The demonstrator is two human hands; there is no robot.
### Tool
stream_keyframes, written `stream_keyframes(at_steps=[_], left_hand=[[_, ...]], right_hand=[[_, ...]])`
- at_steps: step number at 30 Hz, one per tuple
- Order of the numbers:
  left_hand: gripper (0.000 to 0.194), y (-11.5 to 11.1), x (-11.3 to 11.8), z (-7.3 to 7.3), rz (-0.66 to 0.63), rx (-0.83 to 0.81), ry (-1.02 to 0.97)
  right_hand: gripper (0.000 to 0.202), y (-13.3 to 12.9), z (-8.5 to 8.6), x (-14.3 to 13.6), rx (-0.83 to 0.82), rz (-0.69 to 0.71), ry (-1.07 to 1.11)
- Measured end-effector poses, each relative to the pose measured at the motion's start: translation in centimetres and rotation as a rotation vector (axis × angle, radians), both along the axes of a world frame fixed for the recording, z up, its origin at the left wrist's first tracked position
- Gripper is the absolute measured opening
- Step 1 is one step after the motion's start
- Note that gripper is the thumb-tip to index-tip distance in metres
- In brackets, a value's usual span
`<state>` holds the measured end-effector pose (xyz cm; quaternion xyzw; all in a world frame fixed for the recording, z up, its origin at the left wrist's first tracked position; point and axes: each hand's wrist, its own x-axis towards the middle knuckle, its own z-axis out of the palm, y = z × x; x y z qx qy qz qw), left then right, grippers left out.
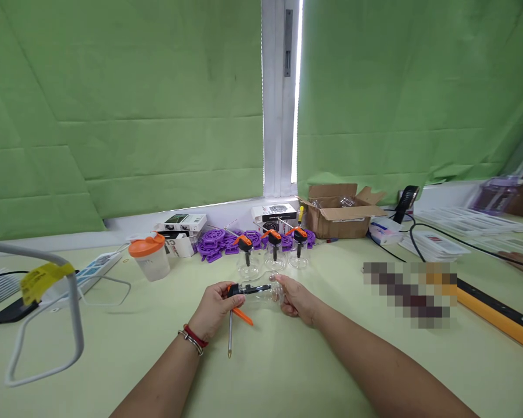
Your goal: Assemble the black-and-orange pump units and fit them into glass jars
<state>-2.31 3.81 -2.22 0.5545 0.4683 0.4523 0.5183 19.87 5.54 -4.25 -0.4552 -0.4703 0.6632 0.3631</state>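
My left hand grips the black and orange head of a clear bottle lying sideways in the air. An orange lever and a thin metal rod with a brass-coloured tip stick out below that hand. My right hand is wrapped round the bottle's wide clear base. Inside the bottle runs a dark tube. Beyond my hands, three similar bottles stand upright in a row: a left one, a middle one and a right one.
Purple plastic parts lie behind the bottles, near printed boxes. An open cardboard box stands right of them. An orange-lidded cup and a grey metal frame are at left. Cables and a yellow-black bar lie at right.
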Motion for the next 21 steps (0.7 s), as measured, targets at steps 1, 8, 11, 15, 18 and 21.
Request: stream_keyframes(at_steps=[1,8,11,15,18,21], left_hand=[[0.029,0.03,-0.04,-0.07,-0.001,0.0,0.001],[0.029,0.11,-0.14,-0.09,-0.014,0.011,0.025],[0.028,0.09,-0.17,-0.05,-0.019,0.025,0.035],[0.028,0.04,-0.22,-0.14,-0.031,0.03,0.033],[0.028,-0.05,-0.14,0.01,-0.025,0.027,0.043],[0.03,-0.11,-0.01,0.25,-0.015,0.017,0.045]], right_hand=[[0.041,-0.01,0.06,-0.01,0.0,-0.002,-0.001],[0.04,-0.08,0.11,0.01,-0.003,0.002,0.007],[0.041,-0.02,-0.11,0.09,0.001,0.002,0.014],[0.039,0.05,-0.22,0.1,0.0,0.013,0.012],[0.041,0.12,-0.2,0.07,0.002,0.015,0.011],[0.044,0.19,-0.23,0.06,0.006,0.019,0.01]])
